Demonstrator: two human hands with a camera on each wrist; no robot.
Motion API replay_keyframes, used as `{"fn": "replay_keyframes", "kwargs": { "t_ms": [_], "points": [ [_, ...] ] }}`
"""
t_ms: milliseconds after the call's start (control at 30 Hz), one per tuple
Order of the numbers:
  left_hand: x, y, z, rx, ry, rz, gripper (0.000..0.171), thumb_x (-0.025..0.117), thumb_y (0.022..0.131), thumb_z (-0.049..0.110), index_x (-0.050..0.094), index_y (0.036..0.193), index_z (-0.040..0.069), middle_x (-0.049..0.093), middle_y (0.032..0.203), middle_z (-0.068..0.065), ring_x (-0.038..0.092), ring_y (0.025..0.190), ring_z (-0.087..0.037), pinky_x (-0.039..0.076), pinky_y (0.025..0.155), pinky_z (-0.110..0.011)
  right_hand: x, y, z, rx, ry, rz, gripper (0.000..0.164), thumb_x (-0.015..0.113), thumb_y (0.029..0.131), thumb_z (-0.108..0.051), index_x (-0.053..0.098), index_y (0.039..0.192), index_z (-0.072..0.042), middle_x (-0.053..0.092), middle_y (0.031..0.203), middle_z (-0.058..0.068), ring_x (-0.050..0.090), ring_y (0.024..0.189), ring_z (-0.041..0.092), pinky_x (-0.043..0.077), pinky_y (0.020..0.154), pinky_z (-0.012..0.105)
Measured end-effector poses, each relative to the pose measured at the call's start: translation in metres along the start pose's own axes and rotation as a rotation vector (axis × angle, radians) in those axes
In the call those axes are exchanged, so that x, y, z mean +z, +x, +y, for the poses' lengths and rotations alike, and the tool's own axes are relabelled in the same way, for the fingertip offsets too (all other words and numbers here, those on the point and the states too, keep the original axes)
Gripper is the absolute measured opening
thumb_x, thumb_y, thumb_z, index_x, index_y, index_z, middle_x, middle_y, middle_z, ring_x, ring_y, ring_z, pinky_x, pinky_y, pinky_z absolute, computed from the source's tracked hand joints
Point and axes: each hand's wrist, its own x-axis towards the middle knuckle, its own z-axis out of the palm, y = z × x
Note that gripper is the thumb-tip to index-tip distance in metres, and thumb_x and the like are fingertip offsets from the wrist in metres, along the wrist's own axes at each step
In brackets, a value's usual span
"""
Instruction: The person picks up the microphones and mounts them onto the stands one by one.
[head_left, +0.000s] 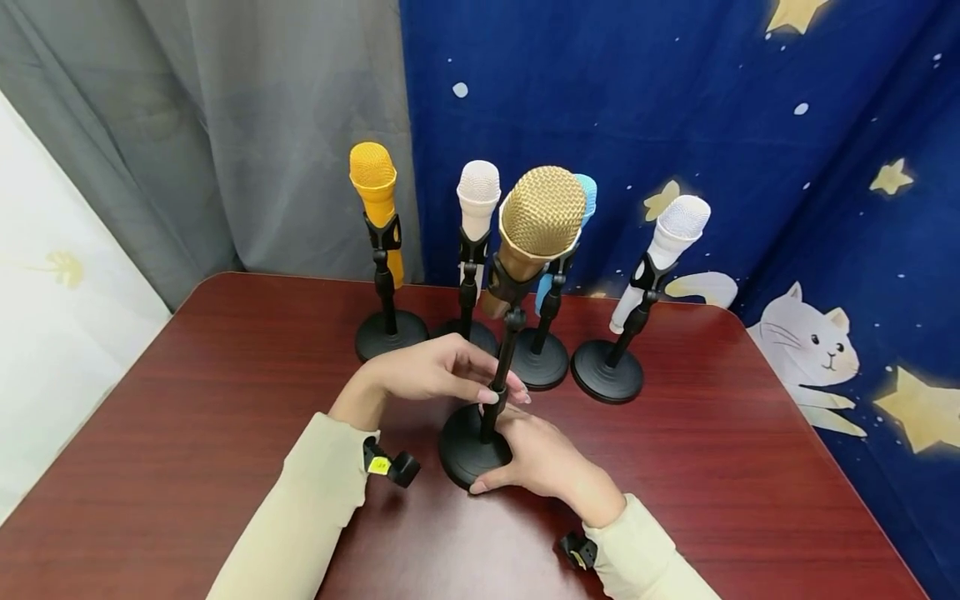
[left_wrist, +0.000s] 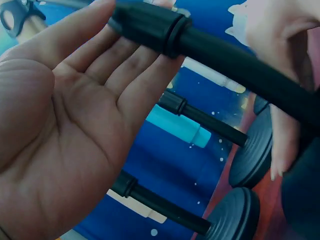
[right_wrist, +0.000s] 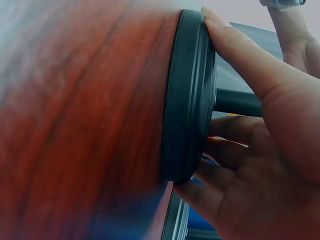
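Note:
A gold microphone [head_left: 543, 208] sits tilted in the black clip of a desk stand, nearest me on the table. My left hand [head_left: 423, 367] pinches the stand's knurled collar [left_wrist: 150, 27] between thumb and fingertips, its palm away from the pole. Low down, my right hand [head_left: 543, 454] grips the round black base [right_wrist: 187, 100] by its edge. The thumb [right_wrist: 240, 55] lies at the near rim, and the fingers reach round the far side. In the right wrist view the base stands against the tabletop.
Behind stand several more microphones on black stands: yellow [head_left: 372, 171], pale cream [head_left: 478, 187], blue [head_left: 587, 198], partly hidden by the gold one, and white [head_left: 678, 225]. The reddish-brown table [head_left: 247, 400] ends at grey [head_left: 300, 125] and starry blue curtains [head_left: 637, 83].

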Motion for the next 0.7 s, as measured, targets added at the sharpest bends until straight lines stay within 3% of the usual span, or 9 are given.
{"fn": "replay_keyframes", "kwargs": {
  "t_ms": [200, 400, 600, 700],
  "points": [
    [-0.008, 0.009, -0.004, -0.002, -0.049, -0.108, 0.033, 0.063, 0.098, 0.005, 0.063, 0.130, -0.006, 0.067, 0.130, -0.023, 0.064, 0.126, -0.029, 0.054, 0.103, -0.034, 0.001, -0.001, -0.002, -0.006, -0.012, -0.003, 0.073, 0.089, 0.069, -0.052, 0.067, 0.125, -0.011, 0.068, 0.126, 0.001, 0.065, 0.111, 0.018, 0.053, 0.093, 0.042],
    [-0.013, 0.023, -0.011, 0.002, -0.099, -0.213, 0.040, 0.065, 0.099, 0.012, 0.060, 0.130, -0.013, 0.067, 0.130, -0.024, 0.066, 0.123, -0.017, 0.053, 0.103, -0.034, -0.001, -0.003, 0.002, 0.007, -0.015, 0.002, 0.069, 0.089, 0.069, -0.052, 0.070, 0.121, -0.010, 0.072, 0.118, -0.001, 0.066, 0.108, 0.019, 0.053, 0.089, 0.043],
    [-0.021, 0.030, -0.020, 0.031, -0.137, -0.290, 0.064, 0.072, 0.093, 0.031, 0.055, 0.125, -0.022, 0.075, 0.120, -0.001, 0.069, 0.111, -0.009, 0.056, 0.090, -0.028, -0.001, 0.001, 0.002, -0.009, -0.002, -0.016, 0.072, 0.089, 0.070, -0.052, 0.069, 0.124, -0.008, 0.072, 0.123, 0.003, 0.067, 0.114, 0.024, 0.053, 0.093, 0.046],
    [-0.025, 0.033, -0.027, 0.061, -0.172, -0.302, 0.064, 0.074, 0.091, 0.031, 0.056, 0.117, -0.024, 0.077, 0.108, 0.007, 0.071, 0.097, -0.006, 0.057, 0.079, -0.025, -0.001, 0.003, 0.001, -0.013, 0.011, -0.015, 0.077, 0.089, 0.071, -0.051, 0.067, 0.131, -0.007, 0.070, 0.130, 0.007, 0.065, 0.120, 0.026, 0.053, 0.096, 0.047]
  ]
}}
